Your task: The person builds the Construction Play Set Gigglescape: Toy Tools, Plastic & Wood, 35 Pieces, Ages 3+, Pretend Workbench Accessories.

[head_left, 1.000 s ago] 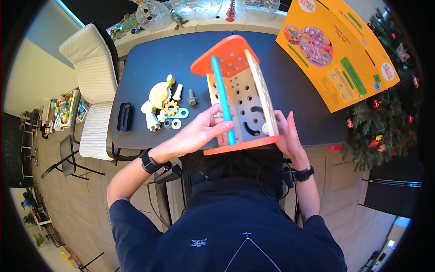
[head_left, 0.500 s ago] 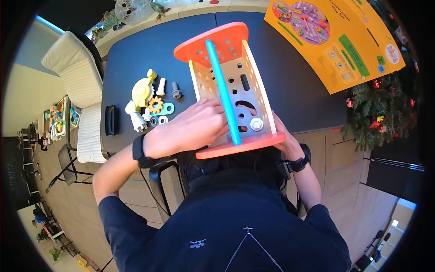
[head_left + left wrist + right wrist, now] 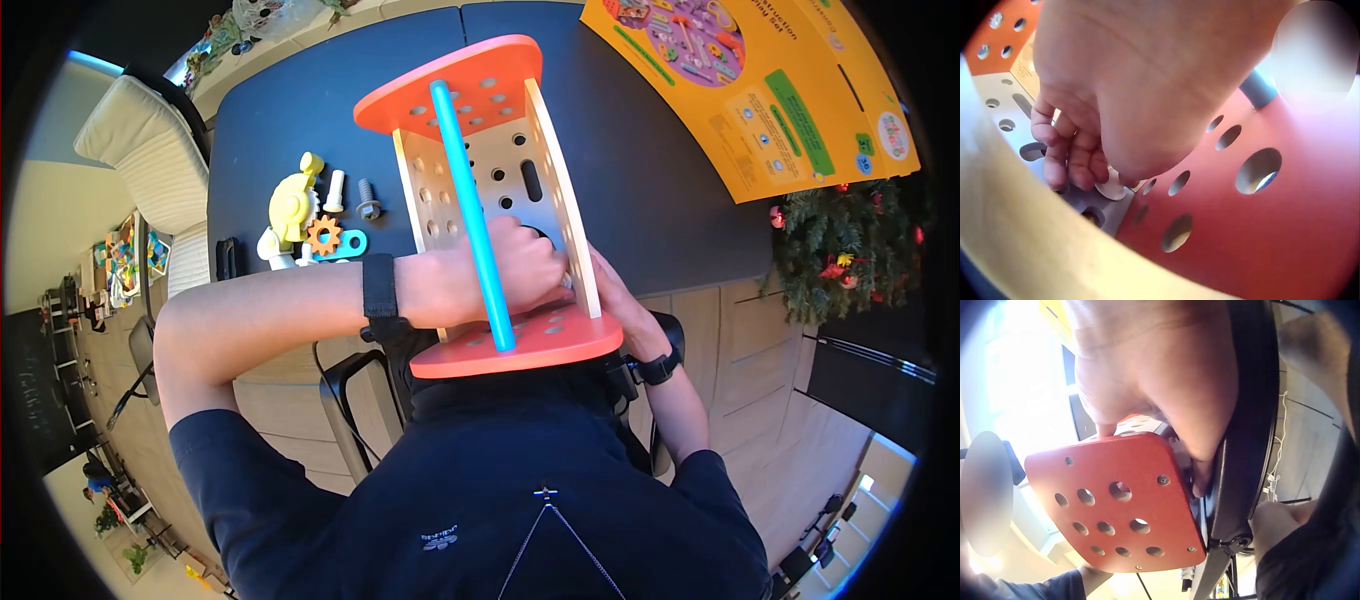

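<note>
A toy toolbox with red-orange ends (image 3: 515, 345), pale wooden sides (image 3: 560, 200), a grey holed panel (image 3: 500, 160) and a blue rod handle (image 3: 462, 185) tilts at the table's near edge. My left hand (image 3: 525, 262) reaches under the rod into the box. In the left wrist view its curled fingertips pinch a white round fastener (image 3: 1110, 187) at the grey panel, mostly covered by the fingers. From outside, my right hand (image 3: 618, 300) grips the right side near the lower end; the right wrist view shows the thumb and fingers around that edge (image 3: 1147, 439).
Left of the box on the dark table (image 3: 650, 200) lie a yellow toy piece (image 3: 293, 208), an orange gear (image 3: 323, 235), a turquoise link (image 3: 352, 243), a white bolt (image 3: 337, 190) and a grey bolt (image 3: 368, 200). A yellow carton (image 3: 790, 110) stands at the right.
My left hand has moved from the blue rod, under it and rightward onto the white fastener. The box now sits slightly further left in view, and my right hand stays at its side.
</note>
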The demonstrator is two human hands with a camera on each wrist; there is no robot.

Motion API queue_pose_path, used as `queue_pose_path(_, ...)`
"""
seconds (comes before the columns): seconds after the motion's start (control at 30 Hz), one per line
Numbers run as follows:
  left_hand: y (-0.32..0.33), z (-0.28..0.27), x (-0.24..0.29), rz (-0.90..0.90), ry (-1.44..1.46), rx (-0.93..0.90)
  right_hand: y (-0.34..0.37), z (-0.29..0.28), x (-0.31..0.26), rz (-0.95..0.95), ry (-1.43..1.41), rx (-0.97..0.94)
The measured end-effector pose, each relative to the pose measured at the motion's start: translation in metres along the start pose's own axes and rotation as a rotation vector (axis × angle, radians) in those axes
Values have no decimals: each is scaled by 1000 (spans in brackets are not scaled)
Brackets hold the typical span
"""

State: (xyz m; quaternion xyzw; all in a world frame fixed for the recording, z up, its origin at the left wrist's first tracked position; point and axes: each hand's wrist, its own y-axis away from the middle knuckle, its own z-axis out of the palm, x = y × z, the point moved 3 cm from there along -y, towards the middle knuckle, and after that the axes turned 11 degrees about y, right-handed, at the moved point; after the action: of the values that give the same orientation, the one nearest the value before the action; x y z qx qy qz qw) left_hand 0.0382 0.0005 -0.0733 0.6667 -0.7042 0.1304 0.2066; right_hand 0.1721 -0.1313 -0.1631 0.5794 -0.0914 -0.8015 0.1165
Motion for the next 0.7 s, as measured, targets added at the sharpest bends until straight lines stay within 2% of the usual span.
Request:
queue_pose_path(0.17,2,8,3,-4,16,91,1,-1,-1,9,-36,-32)
queue_pose_path(0.27,4,-5,11,-155,95,45,0,1,-1,15,-29,-2)
queue_pose_path(0.47,7,-9,12,-144,83,132,-1,-3,7,12,-35,42)
queue_pose_path(0.57,9,-9,13,-129,187,183,-1,0,1,-23,-51,11)
queue_pose_path(0.7,9,-9,11,-158,249,156,-1,2,-2,-46,-63,-9)
